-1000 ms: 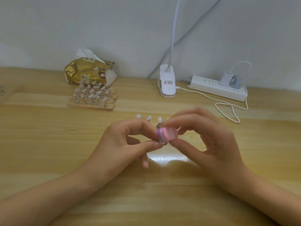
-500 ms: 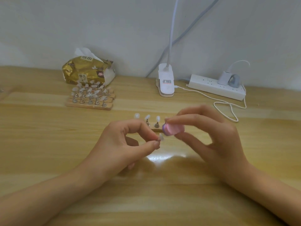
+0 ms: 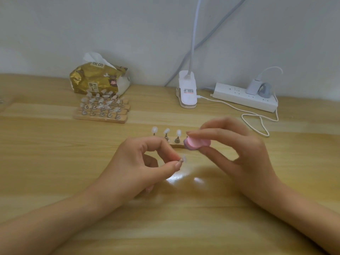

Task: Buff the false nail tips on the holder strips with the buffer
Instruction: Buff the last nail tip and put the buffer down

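Two bare hands work above a wooden counter (image 3: pixel 55 144). A second ago the pink buffer (image 3: pixel 197 143) was pressed against the nail tip; now the two are apart, with the buffer raised up and to the right. The left hand (image 3: pixel 136 164) pinches one false nail tip (image 3: pixel 183 159) on its small peg between thumb and forefinger, the tip pointing right. The right hand (image 3: pixel 241 153) grips the buffer between thumb and fingers, its long axis lying left to right and its purple end facing left. Just behind sits a holder strip (image 3: pixel 175 145) with three upright tips. More filled strips (image 3: pixel 101 117) lie stacked farther back on the left.
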Motion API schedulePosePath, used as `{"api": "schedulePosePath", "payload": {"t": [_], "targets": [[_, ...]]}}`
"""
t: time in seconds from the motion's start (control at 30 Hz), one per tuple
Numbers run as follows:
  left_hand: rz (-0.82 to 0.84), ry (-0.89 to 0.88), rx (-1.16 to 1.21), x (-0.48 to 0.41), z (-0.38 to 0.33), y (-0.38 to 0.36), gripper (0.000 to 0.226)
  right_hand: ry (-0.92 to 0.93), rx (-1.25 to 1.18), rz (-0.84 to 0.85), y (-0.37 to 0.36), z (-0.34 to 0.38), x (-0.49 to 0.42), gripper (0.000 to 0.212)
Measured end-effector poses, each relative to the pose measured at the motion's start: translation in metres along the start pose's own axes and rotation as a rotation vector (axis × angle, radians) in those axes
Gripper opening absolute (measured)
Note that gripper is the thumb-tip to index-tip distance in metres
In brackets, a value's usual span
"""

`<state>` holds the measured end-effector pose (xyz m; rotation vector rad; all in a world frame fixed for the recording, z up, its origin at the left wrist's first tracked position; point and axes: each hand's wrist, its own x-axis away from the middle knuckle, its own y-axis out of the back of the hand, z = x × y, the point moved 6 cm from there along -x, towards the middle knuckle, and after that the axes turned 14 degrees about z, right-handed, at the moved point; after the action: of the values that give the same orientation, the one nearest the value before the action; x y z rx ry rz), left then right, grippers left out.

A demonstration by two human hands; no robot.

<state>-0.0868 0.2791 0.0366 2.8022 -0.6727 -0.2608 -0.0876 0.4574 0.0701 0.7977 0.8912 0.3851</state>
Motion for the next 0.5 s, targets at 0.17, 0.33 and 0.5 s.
{"api": "schedulePosePath", "payload": {"t": [0.17, 0.33, 0.5], "targets": [[-0.002, -0.009, 0.015, -0.001, 0.000, 0.000, 0.019, 0.047, 0.007, 0.072, -0.011, 0.004, 0.001, 0.023], [0.012, -0.038, 0.010, -0.001, 0.000, -0.001, 0.021, 0.075, -0.018, 0.054, -0.010, 0.008, 0.002, 0.022], [0.064, -0.051, -0.002, 0.001, 0.000, -0.002, 0.010, -0.122, -0.050, 0.013, 0.007, -0.026, 0.003, 0.019]]}}
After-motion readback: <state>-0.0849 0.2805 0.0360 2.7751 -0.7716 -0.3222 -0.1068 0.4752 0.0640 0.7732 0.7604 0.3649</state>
